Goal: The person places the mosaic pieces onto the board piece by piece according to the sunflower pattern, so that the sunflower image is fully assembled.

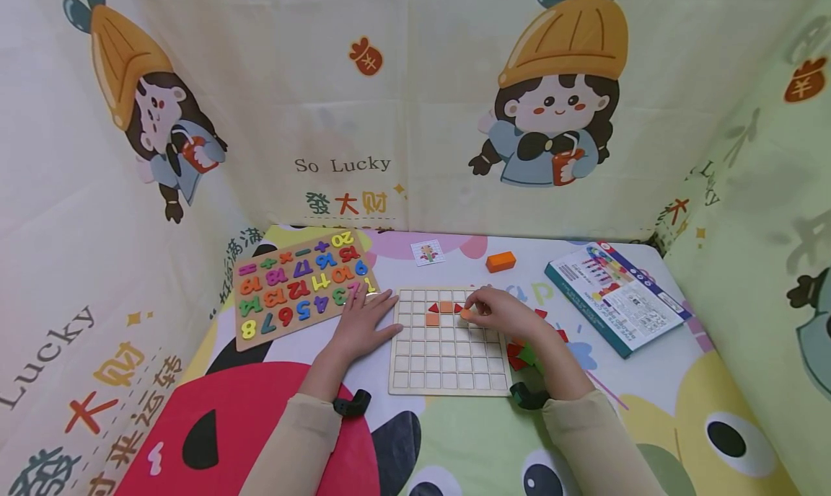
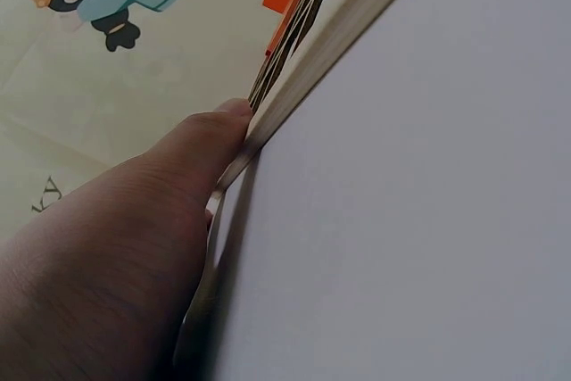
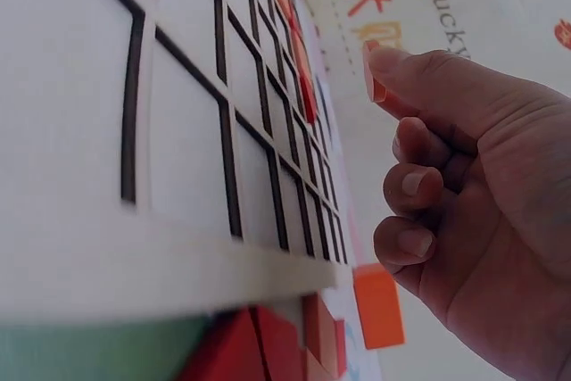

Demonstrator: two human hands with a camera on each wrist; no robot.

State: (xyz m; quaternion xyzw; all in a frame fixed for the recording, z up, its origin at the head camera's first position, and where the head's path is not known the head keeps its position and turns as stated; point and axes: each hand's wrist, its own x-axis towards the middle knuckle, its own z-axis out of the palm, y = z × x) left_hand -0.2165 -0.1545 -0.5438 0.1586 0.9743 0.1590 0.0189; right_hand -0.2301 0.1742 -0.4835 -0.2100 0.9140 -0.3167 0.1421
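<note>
A wooden grid board (image 1: pixel 422 366) lies in the middle of the table. Two orange square tiles, one of them this square tile (image 1: pixel 432 319), and two red triangle tiles, including this triangle (image 1: pixel 433 308), sit in its upper cells. My right hand (image 1: pixel 498 311) pinches another orange square tile (image 3: pixel 376 73) between thumb and finger, just above the board's upper right part. Its other fingers are curled in. At the board's left edge my left hand (image 1: pixel 365 321) lies with spread fingers, the thumb (image 2: pixel 210 144) touching the rim.
Loose red tiles (image 1: pixel 516 355) and green tiles (image 1: pixel 529 355) lie right of the board, partly under my right forearm. Left stands a number puzzle board (image 1: pixel 279 323). Behind are a small pattern card (image 1: pixel 428 252) and an orange block (image 1: pixel 500 262); a flat box (image 1: pixel 617 298) lies right.
</note>
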